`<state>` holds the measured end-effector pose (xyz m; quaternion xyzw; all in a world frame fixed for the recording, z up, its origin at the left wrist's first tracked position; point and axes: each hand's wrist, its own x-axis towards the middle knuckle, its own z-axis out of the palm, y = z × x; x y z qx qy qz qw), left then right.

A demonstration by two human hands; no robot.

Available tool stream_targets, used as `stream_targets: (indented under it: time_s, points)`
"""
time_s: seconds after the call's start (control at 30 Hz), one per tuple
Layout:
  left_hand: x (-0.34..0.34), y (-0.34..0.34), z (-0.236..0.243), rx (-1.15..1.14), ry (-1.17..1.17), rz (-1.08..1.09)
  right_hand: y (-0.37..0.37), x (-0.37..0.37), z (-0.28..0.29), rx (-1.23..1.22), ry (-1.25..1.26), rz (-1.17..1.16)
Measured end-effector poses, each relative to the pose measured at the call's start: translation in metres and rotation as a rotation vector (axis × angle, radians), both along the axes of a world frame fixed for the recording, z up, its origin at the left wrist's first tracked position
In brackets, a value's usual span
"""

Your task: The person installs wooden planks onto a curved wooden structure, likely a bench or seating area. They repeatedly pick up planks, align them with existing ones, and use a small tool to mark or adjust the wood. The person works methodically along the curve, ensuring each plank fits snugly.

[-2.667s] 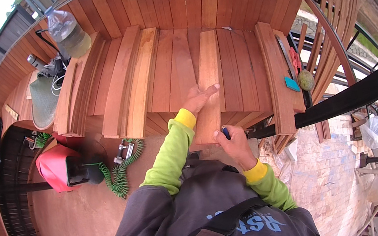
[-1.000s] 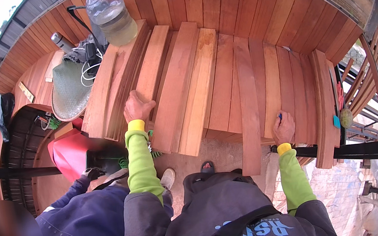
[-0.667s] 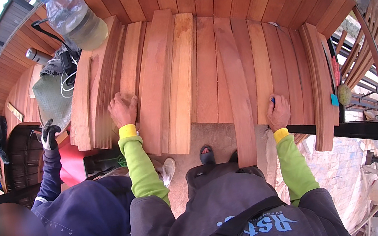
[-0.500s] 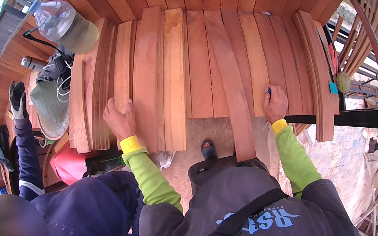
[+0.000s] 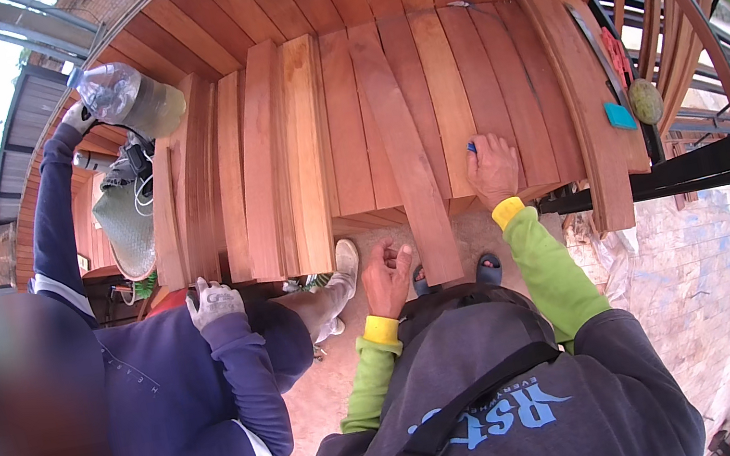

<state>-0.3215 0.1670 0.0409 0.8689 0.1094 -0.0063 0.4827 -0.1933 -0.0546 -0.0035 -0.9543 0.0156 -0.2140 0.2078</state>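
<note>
My right hand (image 5: 493, 168) lies on the reddish wooden slats of the bench seat (image 5: 528, 101), its fingers curled round a small blue object (image 5: 472, 147) whose kind I cannot make out. My left hand (image 5: 388, 275) hovers before the seat's front edge with bent fingers apart and nothing visible in them. Close to it, the near end of a loose wooden plank (image 5: 425, 208) sticks out over the edge toward me. That plank lies slightly aslant on the slats between my hands. Stacked planks (image 5: 262, 168) rest on the seat to the left, a paler plank (image 5: 307, 160) at their right side.
At left, a co-worker's gloved hand (image 5: 79, 117) is by a large plastic bottle (image 5: 130, 101); the other gloved hand (image 5: 214, 301) is near the stack's end. A woven hat (image 5: 125, 221) lies there. More planks (image 5: 578, 93), a red-handled tool (image 5: 616, 55) and a turquoise piece (image 5: 620, 116) are at right.
My left hand has left the stacked planks and moved right and nearer to me. The co-worker's arm has reached to the bottle, and their other gloved hand has come into view. My view has shifted.
</note>
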Motion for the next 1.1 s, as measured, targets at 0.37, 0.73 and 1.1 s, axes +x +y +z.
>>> stream_targets:
  time_s: [0.37, 0.73, 1.1]
  points:
    - [-0.056, -0.050, -0.032, 0.103, 0.109, -0.003, -0.019, -0.074, 0.021, 0.699, -0.055, 0.273]
    - [-0.072, -0.073, -0.037, 0.071, 0.099, 0.146, -0.026, -0.152, -0.034, 1.092, 0.483, 0.412]
    - [-0.096, -0.072, -0.060, 0.005, 0.108, 0.206, -0.030, -0.143, -0.040, 0.927, 0.500, 0.522]
